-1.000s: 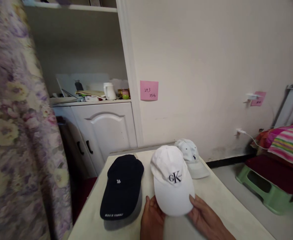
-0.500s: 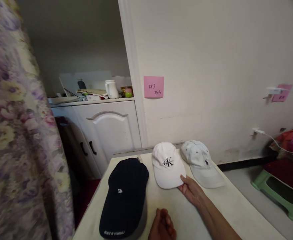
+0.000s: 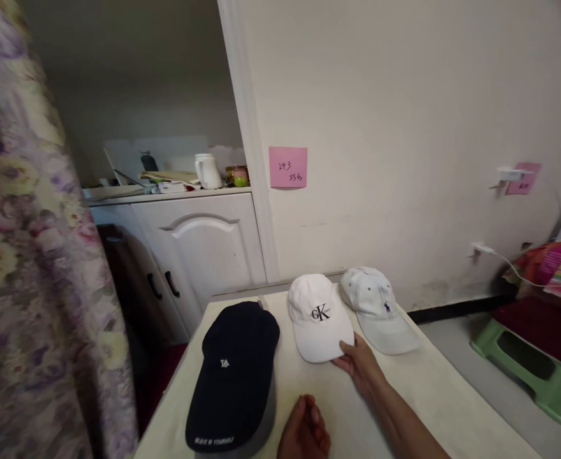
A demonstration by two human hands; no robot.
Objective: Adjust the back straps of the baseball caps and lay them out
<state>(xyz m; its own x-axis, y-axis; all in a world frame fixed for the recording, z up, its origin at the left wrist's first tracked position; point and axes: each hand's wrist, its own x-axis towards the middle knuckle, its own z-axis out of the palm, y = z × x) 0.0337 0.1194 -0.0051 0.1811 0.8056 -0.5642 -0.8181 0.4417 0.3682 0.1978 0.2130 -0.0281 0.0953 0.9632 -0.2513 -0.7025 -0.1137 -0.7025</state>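
My right fingers (image 3: pixel 349 349) pinch the brim of the white cap (image 3: pixel 319 319), between the navy and pale caps on the desk (image 3: pixel 338 408); tugging could drag it askew; my left fingers (image 3: pixel 309 417) curl loosely, holding nothing I can see.

Counted 1 navy cap (image 3: pixel 235 376), 1 wht cap (image 3: pixel 321 325), 1 pale cap (image 3: pixel 378 309), i.e. 3 total. Also 1 L hand (image 3: pixel 304 430) & 1 R hand (image 3: pixel 363 364), so 2. Pink notes (image 3: pixel 288 167), qty 2; blk door handles (image 3: pixel 172 284), qty 2; wht plugs (image 3: pixel 510 174), qty 2. Singles: 1 wht jug (image 3: pixel 208 171), 1 grn stool (image 3: pixel 546 396), 1 tbl (image 3: pixel 414 401), 1 floral curtain (image 3: pixel 32 255).
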